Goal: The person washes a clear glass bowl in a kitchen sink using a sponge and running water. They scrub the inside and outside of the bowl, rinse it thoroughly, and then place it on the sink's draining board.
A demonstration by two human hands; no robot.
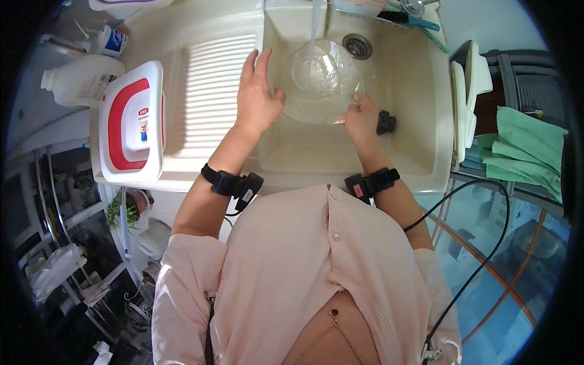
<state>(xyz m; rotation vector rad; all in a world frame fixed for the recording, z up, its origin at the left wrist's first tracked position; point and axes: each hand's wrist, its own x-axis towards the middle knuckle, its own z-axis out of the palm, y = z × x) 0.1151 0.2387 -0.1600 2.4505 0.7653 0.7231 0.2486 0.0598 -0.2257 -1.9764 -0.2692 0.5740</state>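
Note:
A clear glass bowl [315, 107] is tilted over the basin of a cream-coloured sink [315, 153]. From above, a stream of water [315, 23] runs into it. My right hand [362, 121] grips the bowl's near right rim, with fingers seen through the glass. At the left rim is my left hand [258, 100], its fingers spread and raised and its thumb at the glass edge; whether the thumb presses on it is hard to tell. Just right of my right hand, a dark scouring pad [386, 122] lies on the basin floor.
A metal drain [357, 46] is behind the bowl. Left of the basin are a ribbed drainboard [219, 91], a red-and-white collapsible basin [157, 123] and a white plastic jug [86, 80]. Brushes [408, 20] sit at the back right; green cloths [524, 150] hang at right.

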